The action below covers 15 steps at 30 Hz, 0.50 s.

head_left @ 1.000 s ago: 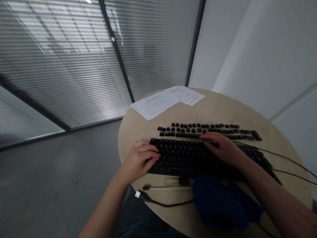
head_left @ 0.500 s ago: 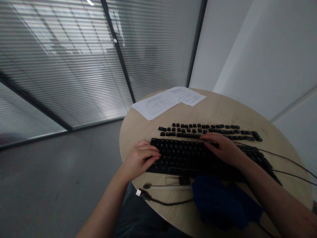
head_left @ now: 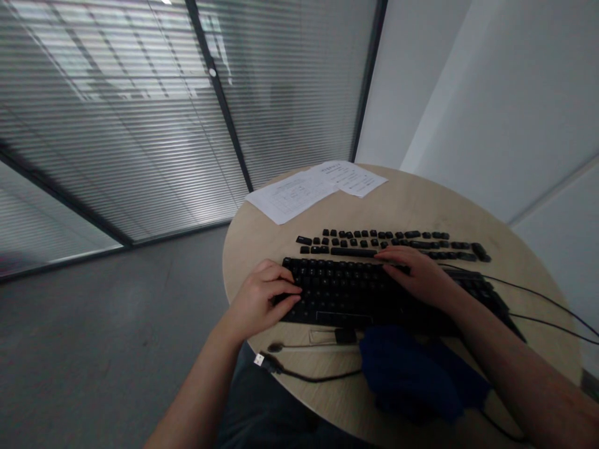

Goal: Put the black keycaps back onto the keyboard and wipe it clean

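From where I stand, the keyboard (head_left: 346, 288) lies across the near part of the round table (head_left: 421, 199), most likely so both hands can reach it. The left hand (head_left: 262, 298) sits at the keyboard's left end, fingers curled, thumb and forefinger only narrowly apart; I'd guess it steadies that end, but I cannot tell whether anything is pinched there. The right hand (head_left: 416, 272) leans over the keyboard's far edge, thumb parted from the forefinger, fingertips at the right end of a long bar key (head_left: 353, 252). Whether they grip it, I can't say.

Just beyond the keyboard, loose keys (head_left: 304, 240) stand in rough rows, probably to preserve their order: small dark blocks, mostly squarish, some longer. They look like hard plastic, as does the keyboard, blocky on top.

On its near side are a rumpled blue cloth (head_left: 412, 374), soft-looking, a thin wire tool with a dark block (head_left: 345, 336), and a cable ending in a bright metal plug (head_left: 259, 359). Flat printed papers (head_left: 294, 196) lie well beyond the keyboard, perhaps out of the way, on pale wood-grained tabletop.
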Each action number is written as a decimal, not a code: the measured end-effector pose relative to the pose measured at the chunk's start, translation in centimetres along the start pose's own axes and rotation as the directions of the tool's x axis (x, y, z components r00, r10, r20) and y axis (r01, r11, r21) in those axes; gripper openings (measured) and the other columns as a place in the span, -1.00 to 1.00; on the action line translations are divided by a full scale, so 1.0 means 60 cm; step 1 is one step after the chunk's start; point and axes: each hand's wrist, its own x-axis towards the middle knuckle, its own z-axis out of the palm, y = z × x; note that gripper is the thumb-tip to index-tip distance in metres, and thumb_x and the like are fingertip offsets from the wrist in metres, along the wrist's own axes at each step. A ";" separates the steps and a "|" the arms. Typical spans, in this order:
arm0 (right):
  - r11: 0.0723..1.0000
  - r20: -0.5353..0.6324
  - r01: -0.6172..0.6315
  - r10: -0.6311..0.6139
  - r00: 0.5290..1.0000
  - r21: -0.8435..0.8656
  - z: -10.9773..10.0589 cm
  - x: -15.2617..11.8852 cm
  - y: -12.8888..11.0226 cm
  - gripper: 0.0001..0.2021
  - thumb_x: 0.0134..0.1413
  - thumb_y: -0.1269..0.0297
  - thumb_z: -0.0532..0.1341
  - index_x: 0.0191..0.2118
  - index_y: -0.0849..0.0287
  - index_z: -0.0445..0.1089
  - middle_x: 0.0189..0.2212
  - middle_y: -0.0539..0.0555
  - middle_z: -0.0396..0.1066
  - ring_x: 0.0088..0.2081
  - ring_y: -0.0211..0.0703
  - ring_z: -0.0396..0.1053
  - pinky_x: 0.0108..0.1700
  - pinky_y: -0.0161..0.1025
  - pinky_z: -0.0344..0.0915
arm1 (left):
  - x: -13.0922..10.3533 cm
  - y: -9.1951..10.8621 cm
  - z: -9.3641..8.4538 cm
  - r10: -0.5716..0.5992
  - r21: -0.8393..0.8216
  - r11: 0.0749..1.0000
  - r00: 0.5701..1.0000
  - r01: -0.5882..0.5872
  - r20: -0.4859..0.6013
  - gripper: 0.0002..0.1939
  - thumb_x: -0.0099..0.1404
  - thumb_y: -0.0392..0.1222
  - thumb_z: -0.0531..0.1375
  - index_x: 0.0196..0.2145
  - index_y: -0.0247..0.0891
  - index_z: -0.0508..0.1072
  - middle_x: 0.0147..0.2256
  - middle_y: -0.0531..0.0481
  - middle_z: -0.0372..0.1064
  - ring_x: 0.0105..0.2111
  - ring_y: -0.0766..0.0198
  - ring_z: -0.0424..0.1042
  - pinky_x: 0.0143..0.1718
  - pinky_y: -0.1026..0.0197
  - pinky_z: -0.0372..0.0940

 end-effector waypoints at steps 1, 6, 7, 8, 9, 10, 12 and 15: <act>1.000 -0.002 -0.001 0.001 1.000 0.002 0.000 0.000 0.000 -0.70 0.28 0.24 0.13 -0.02 0.03 0.57 -0.02 0.15 0.58 0.06 0.11 0.51 0.17 0.17 0.41 | 0.000 0.001 0.000 -0.002 0.001 1.000 1.000 0.002 -0.005 -0.90 0.35 -0.20 0.27 -0.23 -0.13 0.62 -0.24 -0.05 0.51 -0.21 0.17 0.43 -0.13 0.04 0.35; 1.000 -0.018 -0.008 0.008 1.000 0.005 0.004 -0.001 0.003 -0.70 0.29 0.22 0.12 -0.02 0.05 0.57 -0.01 0.16 0.58 0.08 0.12 0.50 0.19 0.18 0.40 | 0.002 -0.004 0.002 -0.012 -0.009 1.000 1.000 0.012 -0.003 -0.89 0.36 -0.16 0.28 -0.29 -0.15 0.63 -0.20 -0.07 0.47 -0.16 0.15 0.41 -0.11 0.04 0.34; 1.000 -0.014 -0.007 0.007 1.000 0.005 0.005 -0.001 0.004 -0.70 0.30 0.22 0.12 -0.02 0.06 0.57 -0.01 0.17 0.57 0.08 0.12 0.50 0.19 0.18 0.40 | 0.003 -0.005 0.002 -0.010 -0.007 1.000 1.000 0.010 -0.003 -0.87 0.37 -0.16 0.28 -0.31 -0.15 0.63 -0.19 -0.07 0.47 -0.15 0.15 0.41 -0.10 0.03 0.34; 1.000 -0.011 -0.006 0.006 1.000 0.004 0.006 -0.002 0.005 -0.70 0.30 0.21 0.13 -0.02 0.07 0.57 0.00 0.17 0.57 0.08 0.12 0.50 0.19 0.18 0.40 | 0.003 -0.005 0.002 -0.005 -0.003 1.000 1.000 0.005 -0.004 -0.86 0.37 -0.15 0.27 -0.32 -0.14 0.63 -0.19 -0.07 0.47 -0.15 0.14 0.41 -0.09 0.03 0.34; 1.000 -0.011 -0.008 0.008 1.000 0.001 0.007 -0.002 0.006 -0.70 0.30 0.21 0.13 -0.01 0.07 0.57 0.00 0.17 0.57 0.08 0.12 0.50 0.20 0.18 0.39 | 0.003 -0.006 0.002 -0.002 0.001 1.000 1.000 0.002 -0.005 -0.85 0.38 -0.15 0.27 -0.32 -0.14 0.64 -0.18 -0.07 0.47 -0.14 0.14 0.41 -0.08 0.02 0.34; 1.000 -0.013 -0.010 0.010 1.000 -0.004 0.007 -0.002 0.007 -0.71 0.29 0.21 0.14 -0.01 0.06 0.57 0.00 0.17 0.57 0.09 0.12 0.49 0.20 0.18 0.38 | 0.004 -0.006 0.002 0.000 0.005 1.000 1.000 0.000 -0.006 -0.85 0.38 -0.15 0.26 -0.32 -0.13 0.64 -0.17 -0.07 0.47 -0.13 0.13 0.41 -0.07 0.01 0.34; 1.000 -0.017 -0.016 0.016 1.000 -0.017 0.008 -0.002 0.007 -0.71 0.29 0.21 0.14 -0.02 0.05 0.56 0.00 0.17 0.57 0.10 0.12 0.49 0.20 0.20 0.38 | 0.004 -0.005 0.001 -0.004 0.008 1.000 1.000 0.004 -0.009 -0.83 0.39 -0.14 0.25 -0.32 -0.13 0.64 -0.14 -0.08 0.48 -0.11 0.12 0.41 -0.06 0.00 0.34; 0.999 -0.009 -0.008 0.008 1.000 -0.038 0.006 -0.001 0.005 -0.72 0.30 0.23 0.14 -0.02 0.06 0.56 0.02 0.18 0.56 0.10 0.11 0.49 0.19 0.20 0.39 | 0.003 -0.004 0.000 -0.005 0.008 1.000 1.000 0.005 -0.011 -0.81 0.40 -0.12 0.24 -0.34 -0.14 0.64 -0.13 -0.08 0.48 -0.09 0.12 0.42 -0.05 0.01 0.35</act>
